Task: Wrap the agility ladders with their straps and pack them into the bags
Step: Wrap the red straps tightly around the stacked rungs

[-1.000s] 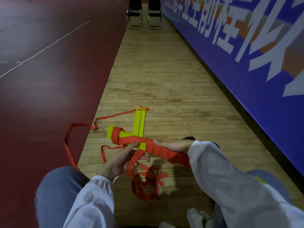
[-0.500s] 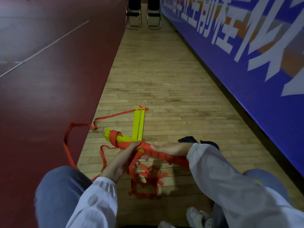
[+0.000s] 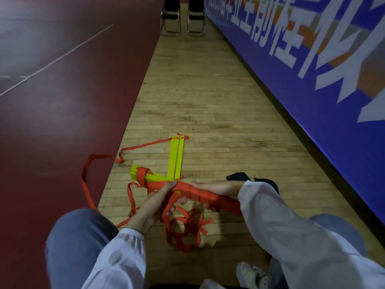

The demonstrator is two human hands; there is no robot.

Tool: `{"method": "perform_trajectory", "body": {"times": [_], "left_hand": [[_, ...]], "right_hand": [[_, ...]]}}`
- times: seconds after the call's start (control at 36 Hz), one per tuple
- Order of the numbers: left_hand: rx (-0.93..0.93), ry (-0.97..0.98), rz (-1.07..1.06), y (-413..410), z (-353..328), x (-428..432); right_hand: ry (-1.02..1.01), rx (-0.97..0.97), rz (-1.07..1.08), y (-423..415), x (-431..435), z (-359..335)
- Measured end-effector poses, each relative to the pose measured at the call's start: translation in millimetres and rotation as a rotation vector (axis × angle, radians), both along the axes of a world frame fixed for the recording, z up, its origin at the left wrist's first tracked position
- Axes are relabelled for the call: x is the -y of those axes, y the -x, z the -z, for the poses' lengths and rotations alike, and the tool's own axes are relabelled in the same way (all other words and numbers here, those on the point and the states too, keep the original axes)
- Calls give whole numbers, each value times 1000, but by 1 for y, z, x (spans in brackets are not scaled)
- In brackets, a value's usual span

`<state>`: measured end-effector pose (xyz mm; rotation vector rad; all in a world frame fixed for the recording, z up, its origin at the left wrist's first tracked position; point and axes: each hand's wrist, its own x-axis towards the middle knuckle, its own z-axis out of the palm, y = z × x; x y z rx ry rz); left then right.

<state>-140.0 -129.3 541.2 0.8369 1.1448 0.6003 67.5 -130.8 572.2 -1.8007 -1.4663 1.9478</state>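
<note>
Gripping w/ both hands: R hand [image 3: 216, 187] is wrapped round the bundle [image 3: 200, 193] of ladder rungs, fingers curled under it, thumb side on top. L hand [image 3: 154, 207] holds the red strap [image 3: 166, 202] right where it meets the bundle, index finger laid along the top, other fingers curled round the strap below. Bundle is held off the floor, between the knees, approx level. The part by the R hand is fully bound in red turns. Past the L hand the yellow rung ends [image 3: 139, 174] stick out w/ one red turn round them. Two loose yellow rungs [image 3: 177, 157] lie on the wood floor [image 3: 208, 101], pointing away from the grip. Slack strap [image 3: 86, 176] trails off left of the L hand onto the dark red floor [image 3: 62, 101]. Tangle of strap loops [image 3: 187, 232] lies under the hands. Dark cloth item [image 3: 237, 176] lies just beyond the R wrist; can't tell if it's a bag.
</note>
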Motion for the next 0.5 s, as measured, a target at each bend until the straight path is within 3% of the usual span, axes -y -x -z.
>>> {"method": "perform_trajectory", "body": {"times": [0.28,0.5], "left_hand": [[53,93,127,5,-19,0],[31,148,234,12,-23,-2]], "right_hand": [[-94,36,50,-1,4,6],[-336,109,37,-6,11,-20]]}}
